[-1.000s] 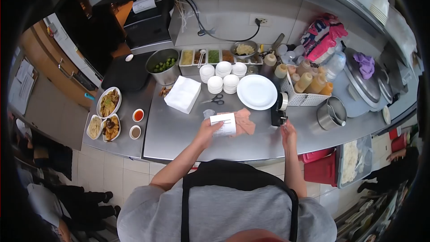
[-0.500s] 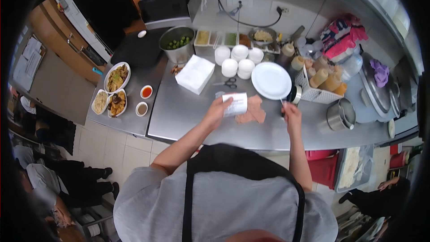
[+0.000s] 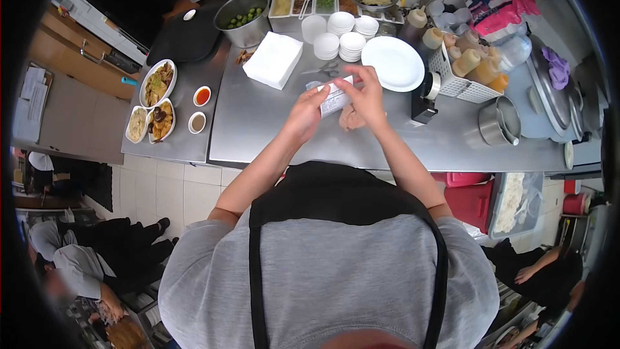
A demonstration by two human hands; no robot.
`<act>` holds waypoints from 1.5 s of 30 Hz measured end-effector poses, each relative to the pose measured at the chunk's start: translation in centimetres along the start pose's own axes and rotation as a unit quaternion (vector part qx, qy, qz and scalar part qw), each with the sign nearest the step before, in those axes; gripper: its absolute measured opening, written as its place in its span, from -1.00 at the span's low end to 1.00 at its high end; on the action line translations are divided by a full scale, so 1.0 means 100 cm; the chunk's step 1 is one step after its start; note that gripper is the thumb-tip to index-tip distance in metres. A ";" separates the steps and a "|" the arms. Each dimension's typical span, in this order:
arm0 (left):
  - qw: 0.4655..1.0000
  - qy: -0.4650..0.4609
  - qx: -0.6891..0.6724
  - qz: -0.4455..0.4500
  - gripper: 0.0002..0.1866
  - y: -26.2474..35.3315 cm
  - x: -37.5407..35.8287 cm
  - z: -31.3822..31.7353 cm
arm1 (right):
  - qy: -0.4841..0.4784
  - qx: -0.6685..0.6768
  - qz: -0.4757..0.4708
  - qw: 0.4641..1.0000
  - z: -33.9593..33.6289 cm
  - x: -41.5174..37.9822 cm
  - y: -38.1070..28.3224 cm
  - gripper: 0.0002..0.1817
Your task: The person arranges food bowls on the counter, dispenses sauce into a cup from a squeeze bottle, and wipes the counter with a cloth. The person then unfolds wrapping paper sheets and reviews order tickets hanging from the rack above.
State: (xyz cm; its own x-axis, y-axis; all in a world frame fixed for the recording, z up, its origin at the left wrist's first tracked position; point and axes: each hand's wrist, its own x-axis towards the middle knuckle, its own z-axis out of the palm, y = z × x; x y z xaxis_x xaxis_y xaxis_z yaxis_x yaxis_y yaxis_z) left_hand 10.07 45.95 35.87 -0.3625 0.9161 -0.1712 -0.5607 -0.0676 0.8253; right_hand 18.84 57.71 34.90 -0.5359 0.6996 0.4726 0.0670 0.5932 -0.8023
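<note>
Currently the left hand [image 3: 307, 113] pinched a printed paper slip [image 3: 334, 99] between thumb and fingers. The right hand [image 3: 366, 94] had its thumb at the slip's upper edge, fingers curled above; whether they pinched anything could not be told. The slip was tilted, held between both hands over the counter [image 3: 258, 136].

A crumpled pinkish item [image 3: 352, 118], material unclear, lay below the slip, partly hidden by the right forearm. Dark-handled scissors [image 3: 328, 71] lay just beyond the hands. A smooth, round white plate [image 3: 392, 63] sat beyond the right hand, with a black tape dispenser [image 3: 423, 105] near its right side. Squared white napkins [image 3: 273, 60] lay to the left, stacked white dishes [image 3: 341, 24] behind.

Counter: brushed metal, dull sheen. Open surface ran from the napkins to the front edge, and right of the forearms up to the cylindrical metal container [image 3: 497, 123]. A perforated white plastic basket [image 3: 460, 85] held squeeze bottles behind it. A seam separated the left section, where oval food dishes [image 3: 158, 84] and two sauce cups [image 3: 202, 95] stood. Pale tiled floor [image 3: 142, 181] showed below.
</note>
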 end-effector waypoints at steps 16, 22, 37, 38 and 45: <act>0.924 0.041 0.364 0.109 -0.43 -0.016 0.061 -0.095 | -0.202 0.205 0.078 0.954 0.042 -0.033 0.064 -0.88; 0.964 0.033 0.231 0.128 -0.56 -0.007 0.061 -0.094 | -0.125 0.263 0.092 0.952 0.074 -0.012 0.068 -0.86; 0.933 0.084 0.316 0.152 -0.45 -0.012 0.041 -0.088 | -0.052 0.250 0.090 0.963 0.081 -0.008 0.052 -0.87; 0.933 0.084 0.316 0.152 -0.45 -0.013 0.041 -0.088 | -0.074 0.206 0.095 0.971 0.079 -0.009 0.052 -0.90; 0.859 0.123 0.446 0.218 -0.46 -0.015 0.023 -0.087 | -0.232 0.081 0.066 0.967 0.065 -0.008 0.041 -0.85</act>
State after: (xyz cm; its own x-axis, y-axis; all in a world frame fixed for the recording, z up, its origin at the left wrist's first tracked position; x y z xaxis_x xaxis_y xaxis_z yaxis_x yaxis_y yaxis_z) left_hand 3.64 44.75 29.56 -0.6015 0.7615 0.2414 0.4224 0.0467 0.9052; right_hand 14.04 57.04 28.85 -0.8537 0.4892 0.1783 0.0476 0.4144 -0.9088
